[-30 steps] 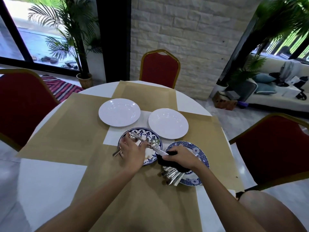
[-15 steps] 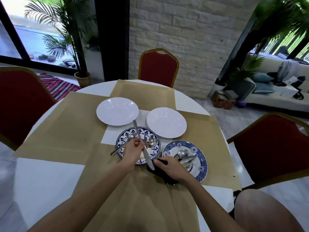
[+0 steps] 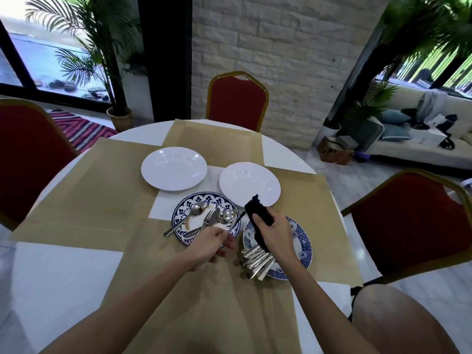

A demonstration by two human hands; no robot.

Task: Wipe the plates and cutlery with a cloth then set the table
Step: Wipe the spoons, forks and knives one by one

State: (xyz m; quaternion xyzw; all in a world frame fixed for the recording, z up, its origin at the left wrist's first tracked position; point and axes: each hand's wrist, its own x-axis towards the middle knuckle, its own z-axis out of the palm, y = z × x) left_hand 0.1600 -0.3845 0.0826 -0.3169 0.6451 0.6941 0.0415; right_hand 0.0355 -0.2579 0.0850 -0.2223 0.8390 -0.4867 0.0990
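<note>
My left hand (image 3: 210, 245) grips the handle of a table knife (image 3: 236, 222) over the near edge of a blue patterned plate (image 3: 181, 213). Spoons and a fork (image 3: 204, 219) lie on that plate. My right hand (image 3: 274, 232) holds a black cloth (image 3: 258, 213), wrapped around the knife's far end. Beneath my right hand sits a second blue patterned plate (image 3: 304, 244) carrying a bunch of cutlery (image 3: 256, 261). Two white plates (image 3: 173, 168) (image 3: 249, 183) stand further back.
Tan placemats (image 3: 84, 198) cover the round white table (image 3: 58, 277). Red chairs stand at the left (image 3: 28, 154), far side (image 3: 236, 99) and right (image 3: 408, 226). My bare knee (image 3: 390, 320) shows at the lower right.
The knife has swung from pointing up over the left plate to lying low toward the right. My right hand with the cloth slid up along the blade, away from me.
</note>
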